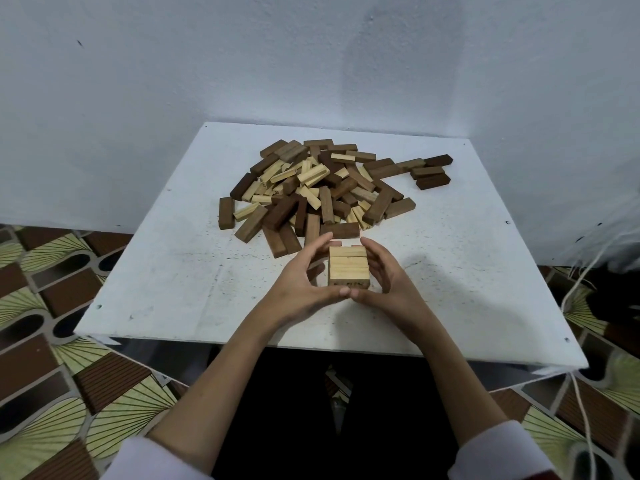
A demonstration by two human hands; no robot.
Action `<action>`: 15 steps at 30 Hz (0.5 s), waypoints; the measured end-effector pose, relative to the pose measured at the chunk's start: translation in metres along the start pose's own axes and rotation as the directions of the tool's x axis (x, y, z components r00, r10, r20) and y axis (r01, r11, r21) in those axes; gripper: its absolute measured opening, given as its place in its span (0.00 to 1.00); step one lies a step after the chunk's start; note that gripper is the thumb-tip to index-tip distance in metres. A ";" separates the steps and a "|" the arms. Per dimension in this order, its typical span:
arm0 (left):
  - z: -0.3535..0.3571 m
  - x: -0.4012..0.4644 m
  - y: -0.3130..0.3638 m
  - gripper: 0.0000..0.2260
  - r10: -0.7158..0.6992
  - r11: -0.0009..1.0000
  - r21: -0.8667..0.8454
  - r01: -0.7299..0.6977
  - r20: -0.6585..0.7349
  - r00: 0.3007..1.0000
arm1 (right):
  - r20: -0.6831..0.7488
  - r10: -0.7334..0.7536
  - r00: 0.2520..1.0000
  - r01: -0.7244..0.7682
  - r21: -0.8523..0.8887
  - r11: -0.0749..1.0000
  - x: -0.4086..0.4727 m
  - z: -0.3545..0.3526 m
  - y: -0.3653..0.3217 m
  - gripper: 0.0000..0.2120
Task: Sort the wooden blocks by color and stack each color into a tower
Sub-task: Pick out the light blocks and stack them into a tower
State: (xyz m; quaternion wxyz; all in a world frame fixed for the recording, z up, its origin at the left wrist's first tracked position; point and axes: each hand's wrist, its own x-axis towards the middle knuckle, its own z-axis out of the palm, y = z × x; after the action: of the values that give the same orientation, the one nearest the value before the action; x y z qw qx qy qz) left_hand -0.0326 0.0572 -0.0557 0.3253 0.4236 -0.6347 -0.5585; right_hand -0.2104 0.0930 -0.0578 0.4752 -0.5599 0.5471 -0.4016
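left hand (298,282): cupped round the left side of the little stack, fingers curled over its far left corner, thumb in front. Looks like it's squaring things up, not lifting. One brown block seems tucked under the palm, can't really tell.

light tower (348,268): pale blocks, three side by side on top, at least one layer under them. Sits on the near middle of the white table (173,271), just this side of the pile. Honestly the risk here is squeezing unevenly, so one hand pushes harder and the top row slides or skews off the layer below.

right hand (388,275): same deal mirrored, wrapped round the right side, thumb tip touching the other thumb in front of the stack. If it lets go with a drag, it could pull the outer block with it.

mixed pile (311,188): big heap of light and dark blocks, far of the stack, basically all still unsorted. Its near edge is close to the fingertips, so reaching in could knock strays into the tower.

dark blocks (431,173): small loose cluster far right, lying flat, no tower yet. Starting that tower too close to the pile would be asking for trouble.
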 end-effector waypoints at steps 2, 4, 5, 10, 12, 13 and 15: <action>-0.001 0.000 -0.001 0.38 -0.013 1.000 -0.008 0.012 -0.002 1.000 | -0.002 -0.001 1.000 0.001 0.022 1.000 -0.001 -0.001 0.001 0.37; -0.003 0.000 -0.002 0.37 -0.021 1.000 -0.010 0.020 -0.008 1.000 | 0.004 -0.001 1.000 0.000 0.034 0.999 0.000 -0.002 0.001 0.35; -0.003 0.000 -0.002 0.36 -0.022 1.000 -0.013 0.021 -0.010 1.000 | 0.004 -0.001 1.000 0.001 0.036 0.999 0.000 -0.002 0.001 0.34; -0.003 0.000 -0.001 0.31 0.002 1.000 0.004 -0.002 -0.010 1.000 | -0.001 -0.016 1.000 0.016 0.033 0.999 0.000 -0.002 0.002 0.31; -0.002 0.001 -0.002 0.30 0.010 1.000 0.008 -0.010 -0.012 1.000 | 0.000 -0.025 1.000 0.025 0.036 0.999 0.000 -0.002 0.002 0.30; -0.002 0.001 -0.003 0.29 0.013 1.000 0.008 -0.013 -0.017 1.000 | -0.001 -0.028 1.000 0.028 0.039 0.999 0.000 -0.001 0.003 0.30; -0.001 0.000 -0.002 0.29 0.018 1.000 0.008 -0.018 -0.022 1.000 | -0.005 -0.029 1.000 0.030 0.039 0.999 0.000 -0.001 0.003 0.31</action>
State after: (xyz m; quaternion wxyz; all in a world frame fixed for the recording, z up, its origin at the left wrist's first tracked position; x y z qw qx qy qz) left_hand -0.0318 0.0568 -0.0579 0.3357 0.4253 -0.6371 -0.5481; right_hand -0.2118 0.0935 -0.0606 0.4788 -0.5576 0.5320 -0.4205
